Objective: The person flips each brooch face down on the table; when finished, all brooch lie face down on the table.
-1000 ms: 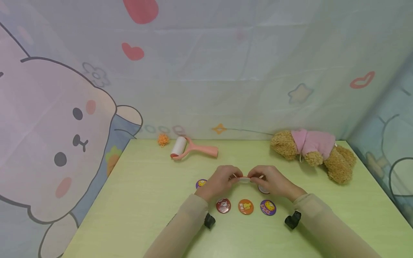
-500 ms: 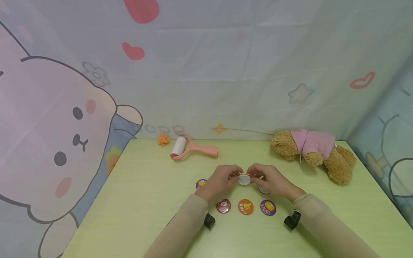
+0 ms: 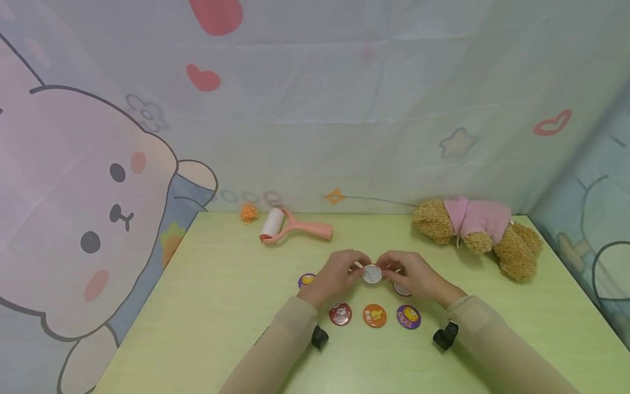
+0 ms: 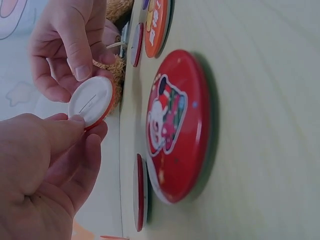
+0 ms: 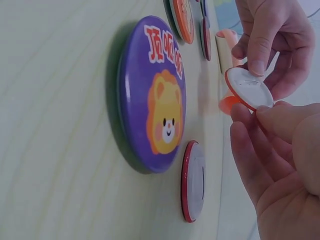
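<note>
While glossy discs (image 3: 375,316) lie nearby, hands (image 3: 336,275) (image 3: 413,276) pinch a round, white-backed badge (image 3: 372,274).

Left hand (image 3: 334,275) and right hand (image 3: 414,275) pinch a pale round badge (image 3: 372,274) at a green table (image 3: 197,328)
Three printed badges (image 3: 375,316) (red, orange, purple) line up; a pink roller (image 3: 307,228) and plush bear (image 3: 484,221) lie farther back
</note>
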Tool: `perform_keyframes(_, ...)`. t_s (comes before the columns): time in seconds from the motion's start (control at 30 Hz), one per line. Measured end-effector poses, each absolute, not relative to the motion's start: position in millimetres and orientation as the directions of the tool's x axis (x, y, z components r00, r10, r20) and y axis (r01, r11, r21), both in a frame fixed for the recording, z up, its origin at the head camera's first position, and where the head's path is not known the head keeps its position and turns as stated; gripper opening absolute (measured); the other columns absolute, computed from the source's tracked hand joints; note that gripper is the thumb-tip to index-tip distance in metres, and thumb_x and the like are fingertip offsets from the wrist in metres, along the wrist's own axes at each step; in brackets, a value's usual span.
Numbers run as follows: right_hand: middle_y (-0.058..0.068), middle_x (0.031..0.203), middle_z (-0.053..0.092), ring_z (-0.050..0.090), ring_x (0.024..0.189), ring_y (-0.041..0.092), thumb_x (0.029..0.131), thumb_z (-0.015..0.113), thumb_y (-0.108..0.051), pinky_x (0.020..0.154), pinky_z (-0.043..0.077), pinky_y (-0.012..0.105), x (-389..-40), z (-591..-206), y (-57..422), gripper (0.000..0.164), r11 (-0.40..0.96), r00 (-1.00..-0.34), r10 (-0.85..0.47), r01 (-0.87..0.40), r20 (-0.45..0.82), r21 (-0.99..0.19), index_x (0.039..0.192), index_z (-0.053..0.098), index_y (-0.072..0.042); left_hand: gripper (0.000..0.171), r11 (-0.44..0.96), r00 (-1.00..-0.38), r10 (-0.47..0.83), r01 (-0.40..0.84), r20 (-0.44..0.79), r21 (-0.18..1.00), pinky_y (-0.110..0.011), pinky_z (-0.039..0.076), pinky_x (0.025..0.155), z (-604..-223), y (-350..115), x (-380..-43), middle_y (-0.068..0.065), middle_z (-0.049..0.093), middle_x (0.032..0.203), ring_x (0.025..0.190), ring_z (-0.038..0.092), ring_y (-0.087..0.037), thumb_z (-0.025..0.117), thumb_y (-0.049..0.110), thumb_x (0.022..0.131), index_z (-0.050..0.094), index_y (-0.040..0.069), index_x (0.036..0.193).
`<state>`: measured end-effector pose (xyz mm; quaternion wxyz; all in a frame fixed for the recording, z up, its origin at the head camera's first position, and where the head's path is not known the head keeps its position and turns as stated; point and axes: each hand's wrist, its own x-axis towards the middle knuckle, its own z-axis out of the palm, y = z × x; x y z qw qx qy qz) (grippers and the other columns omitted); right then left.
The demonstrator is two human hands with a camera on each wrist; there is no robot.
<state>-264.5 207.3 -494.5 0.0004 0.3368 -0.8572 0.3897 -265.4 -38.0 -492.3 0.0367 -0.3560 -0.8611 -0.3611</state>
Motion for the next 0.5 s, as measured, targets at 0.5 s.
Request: perform_keyframes(0.5, 0.004, 0.112, 0.071, 0.074, 0.093, 0.015, 0.090, 0.081, 0.001, 0.079, 0.063, 0.029, -265.3, -495.1, 206.6, 0.032, 0.446, -0.757, -0.579, -0.605, 0.302, -0.660, 0.119, 0.074, -0.008, 0.027, 0.484, -0.736, 0.612, 0.638, 0.289, 0.599, -0.020, 0.059, 0.083, -488.7, -40.2, -263.6, -0.013, 0.069, 0.123, 0.097, 0.076, -0.023, 0.076, -0.002, 0.094, 0.074, 0.001, 0.121)
